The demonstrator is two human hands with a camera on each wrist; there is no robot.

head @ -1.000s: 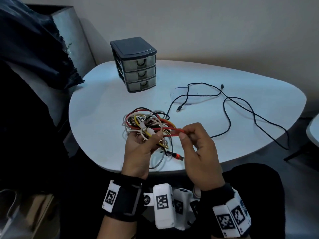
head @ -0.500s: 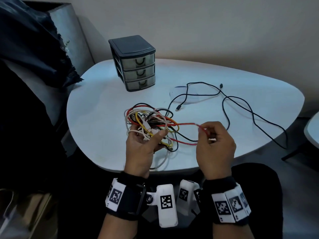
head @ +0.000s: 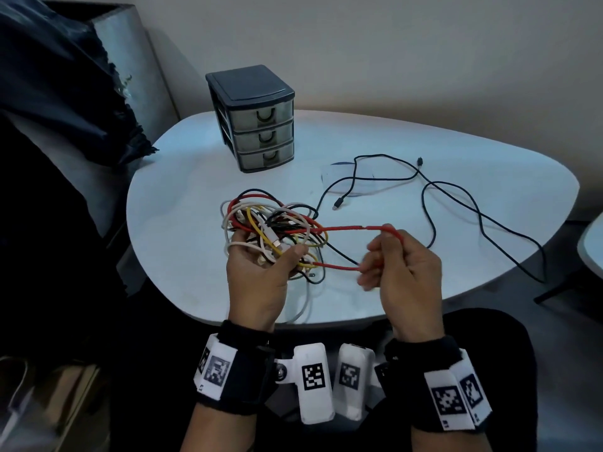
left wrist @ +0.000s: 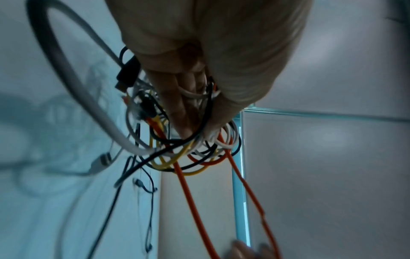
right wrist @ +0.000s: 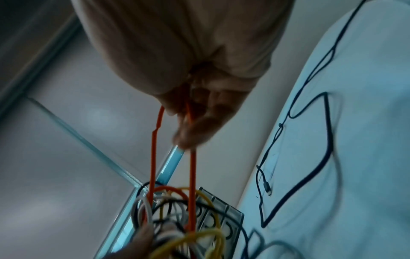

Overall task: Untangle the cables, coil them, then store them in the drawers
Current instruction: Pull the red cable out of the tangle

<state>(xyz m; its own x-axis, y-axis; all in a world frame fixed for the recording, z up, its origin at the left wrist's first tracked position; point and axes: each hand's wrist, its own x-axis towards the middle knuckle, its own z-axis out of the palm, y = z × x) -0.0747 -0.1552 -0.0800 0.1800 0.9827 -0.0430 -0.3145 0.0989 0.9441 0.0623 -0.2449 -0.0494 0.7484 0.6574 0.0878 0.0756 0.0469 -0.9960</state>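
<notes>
While the left hand (head: 257, 272) is clutching the cable tangle (head: 270, 230), the right hand (head: 401, 272) is pinching a red cable (head: 346, 228) loop. It's looking light and floppy, so I'd be gripping near the snag.

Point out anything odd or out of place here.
The black cable sprawls uncoiled over the table, one run hanging off its right edge. The drawers are all shut, and nothing looks damaged or spilled.

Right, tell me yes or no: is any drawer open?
No: in the head view all three drawers sit flush in the unit, closed, while both hands work the cables.
</notes>
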